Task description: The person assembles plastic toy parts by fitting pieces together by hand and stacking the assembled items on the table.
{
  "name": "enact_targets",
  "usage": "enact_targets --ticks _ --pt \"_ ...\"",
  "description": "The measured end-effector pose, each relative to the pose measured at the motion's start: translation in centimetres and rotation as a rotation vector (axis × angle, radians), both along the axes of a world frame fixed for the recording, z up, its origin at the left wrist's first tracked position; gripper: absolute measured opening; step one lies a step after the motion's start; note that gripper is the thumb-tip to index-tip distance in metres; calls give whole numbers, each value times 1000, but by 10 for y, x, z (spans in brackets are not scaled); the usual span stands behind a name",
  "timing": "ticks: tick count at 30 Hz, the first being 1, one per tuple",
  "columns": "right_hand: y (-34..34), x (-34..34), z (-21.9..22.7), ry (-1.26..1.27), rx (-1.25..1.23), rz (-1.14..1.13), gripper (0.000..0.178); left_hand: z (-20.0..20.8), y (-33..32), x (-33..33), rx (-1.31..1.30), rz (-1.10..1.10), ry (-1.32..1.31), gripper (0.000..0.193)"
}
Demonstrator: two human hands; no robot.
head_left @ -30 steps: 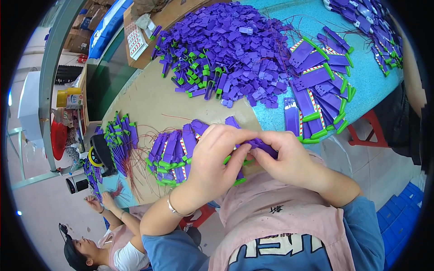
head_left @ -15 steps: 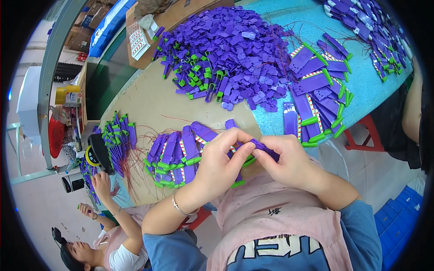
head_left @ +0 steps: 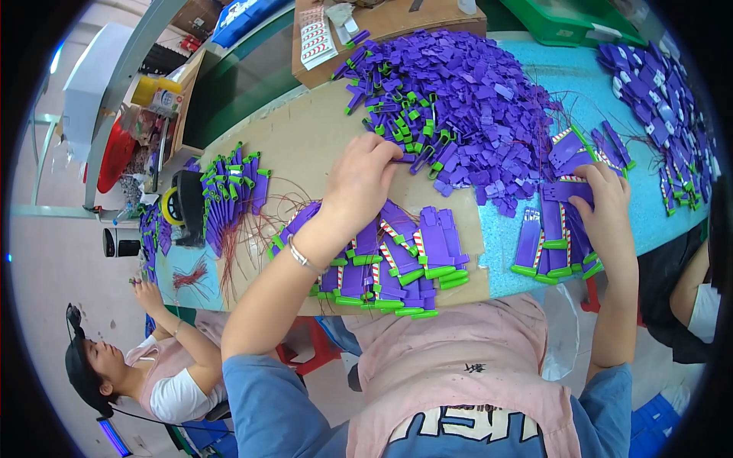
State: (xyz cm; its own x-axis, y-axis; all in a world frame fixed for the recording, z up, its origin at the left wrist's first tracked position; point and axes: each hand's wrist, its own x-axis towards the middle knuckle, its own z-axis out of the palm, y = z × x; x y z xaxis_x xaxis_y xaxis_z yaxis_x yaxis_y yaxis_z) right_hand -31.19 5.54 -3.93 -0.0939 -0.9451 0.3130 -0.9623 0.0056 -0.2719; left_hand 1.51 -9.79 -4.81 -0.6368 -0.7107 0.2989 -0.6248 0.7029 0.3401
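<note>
My left hand (head_left: pixel 360 177) reaches forward to the near edge of the big heap of loose purple plastic tags (head_left: pixel 466 99), fingers pinching a purple tag there. My right hand (head_left: pixel 607 202) rests on a row of finished purple tags with green ends (head_left: pixel 553 229) on the turquoise mat, fingers curled over them. Between the hands, near the table's front edge, lies another fan of purple and green tags (head_left: pixel 389 267) with red wires trailing left.
A cardboard sheet (head_left: pixel 305 141) covers the table's left part. More tag bundles (head_left: pixel 229 191) lie at the left, others at the far right (head_left: pixel 664 91). A person (head_left: pixel 164 366) works at lower left. A cardboard box (head_left: pixel 382 23) and green tray (head_left: pixel 588 23) stand behind.
Both hands were together over the near fan of tags. Now the left has gone forward to the heap and the right has swung out to the row on the right.
</note>
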Motion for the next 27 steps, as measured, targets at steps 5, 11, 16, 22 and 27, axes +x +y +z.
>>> enact_targets --ticks 5,11,16,22,27 --pt "-3 -1 15 -117 184 -65 31 -11 -15 -2 -165 -70 -130 13" --pt "8 14 10 -390 52 118 18 11 12 -2 187 108 72 15" --pt "30 87 20 -1579 354 284 19 35 83 -20 438 -187 219 19" --pt "28 121 12 -1768 410 281 24 41 107 -22 921 -120 686 28" --pt "30 126 7 -1782 462 267 25 44 114 -24 1018 -8 938 40"
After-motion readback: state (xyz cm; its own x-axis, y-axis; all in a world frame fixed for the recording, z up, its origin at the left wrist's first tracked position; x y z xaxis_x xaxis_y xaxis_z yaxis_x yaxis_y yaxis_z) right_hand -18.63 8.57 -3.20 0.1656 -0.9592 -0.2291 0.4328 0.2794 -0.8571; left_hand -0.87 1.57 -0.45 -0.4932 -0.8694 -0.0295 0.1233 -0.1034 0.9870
